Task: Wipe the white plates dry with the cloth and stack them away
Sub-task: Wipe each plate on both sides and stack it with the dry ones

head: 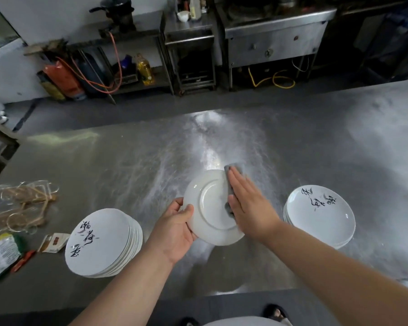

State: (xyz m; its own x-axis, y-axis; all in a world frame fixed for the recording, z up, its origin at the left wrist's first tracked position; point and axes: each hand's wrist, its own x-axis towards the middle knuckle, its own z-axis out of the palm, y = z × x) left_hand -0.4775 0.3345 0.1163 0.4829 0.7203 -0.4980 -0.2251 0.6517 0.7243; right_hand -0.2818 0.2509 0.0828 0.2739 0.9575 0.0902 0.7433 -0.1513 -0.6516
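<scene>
Thumb and fingers of the left hand (177, 228) are pinching the near-left rim of a white plate (210, 208), thumb on top and the fingers curled underneath, so that's a proper hold. The plate is flipped bottom-up with its foot ring facing the camera, and it sits over the steel table (222, 137), between the two stacks. The right hand (247, 203) lies flat with its fingers straight and together, pressing a grey cloth (233, 167) onto the right side of the plate's underside; it isn't gripping the cloth, just palming it down. The cloth pokes out past the fingertips and a bit shows by the thumb. To the left is a tall stack (101, 241) of white plates with black brush writing on the top one. To the right is a shorter stack (320, 215) with the same writing. Far left on the table there's a tangle of rubber bands (21, 203), a small card (54, 242) and a green and white packet (0, 252). Across the aisle a yellow oil bottle (145, 70) stands on a low shelf.
</scene>
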